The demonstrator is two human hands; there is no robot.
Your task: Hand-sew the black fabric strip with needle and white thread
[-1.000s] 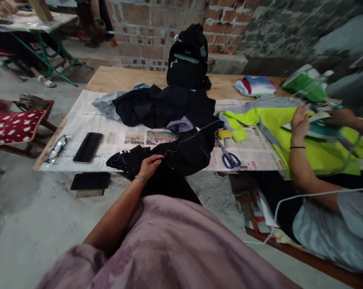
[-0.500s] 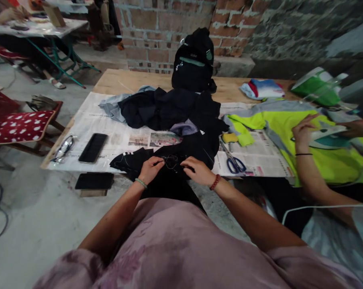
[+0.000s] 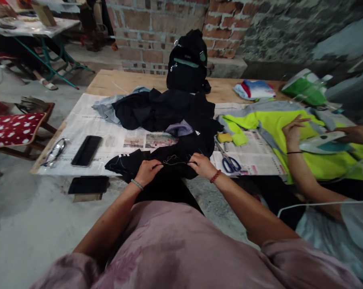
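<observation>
A black garment (image 3: 172, 150) lies over the table's front edge and towards my lap. My left hand (image 3: 148, 171) is closed in a pinch on the garment's near edge. Opposite it, my right hand (image 3: 201, 165) also pinches the black cloth, fingertips together. Between the two hands a loose, looped white thread (image 3: 173, 161) lies on the cloth, one strand reaching my right fingertips. Whether a needle is in those fingers is too small to tell. Blue-handled scissors (image 3: 229, 162) rest on the newspaper right of my right hand.
Newspaper (image 3: 82, 116) covers the table. On it are a phone (image 3: 86, 151), glasses (image 3: 55, 152), a yellow sponge-like block (image 3: 224, 137) and dark clothes (image 3: 157, 108). A black backpack (image 3: 187, 64) stands behind. At right, a co-worker's hands work an iron (image 3: 318, 143) on a neon-yellow garment (image 3: 280, 124).
My hands have drawn the cloth edge straighter between them, and the thread is more stretched out. The view has shifted slightly. The co-worker's iron has moved a little left over the yellow garment.
</observation>
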